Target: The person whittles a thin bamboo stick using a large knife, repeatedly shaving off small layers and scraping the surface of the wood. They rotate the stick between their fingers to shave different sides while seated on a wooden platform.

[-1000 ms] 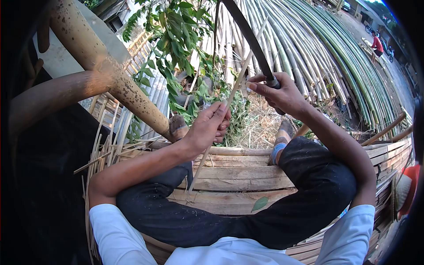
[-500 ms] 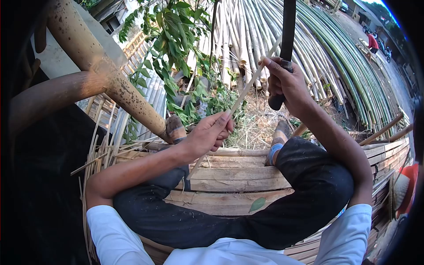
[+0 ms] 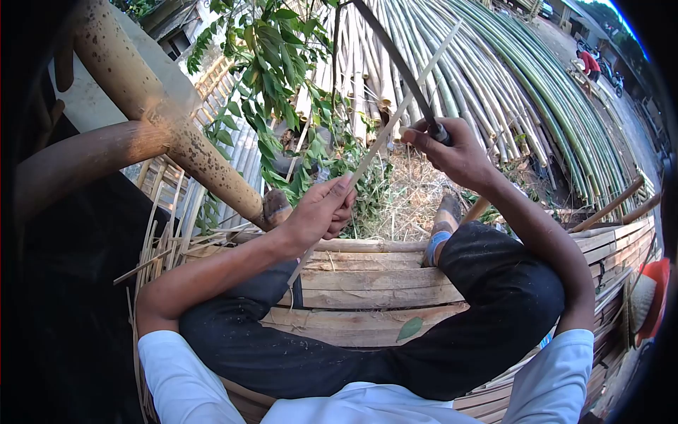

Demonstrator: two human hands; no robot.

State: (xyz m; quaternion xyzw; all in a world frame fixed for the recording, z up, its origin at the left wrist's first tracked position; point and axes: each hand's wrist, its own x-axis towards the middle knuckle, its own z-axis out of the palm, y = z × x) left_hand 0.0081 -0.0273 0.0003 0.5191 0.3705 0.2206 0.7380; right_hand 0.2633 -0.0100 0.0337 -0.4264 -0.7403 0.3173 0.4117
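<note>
My left hand [image 3: 323,210] is closed around a thin pale bamboo strip [image 3: 382,136], which slants from near my left knee up to the right. In my right hand [image 3: 455,152] is the handle of a machete [image 3: 400,62], its long dark blade tilted up and to the left. The blade crosses the strip's upper part in this view. My right thumb points toward the strip and is apart from it. Below both hands are my crossed legs in dark trousers [image 3: 494,297].
I sit on a bamboo slat platform [image 3: 367,321] with a green leaf [image 3: 410,328] on it. Long bamboo poles [image 3: 522,78] lie ahead. A thick bamboo post [image 3: 205,166] and a leafy plant [image 3: 272,78] stand left. Far right are a person in red [image 3: 589,65] and a hat [image 3: 646,302].
The machete has swung from upright to leaning left, across the strip. My right thumb has come off the strip. My left hand has shifted slightly left and down with it.
</note>
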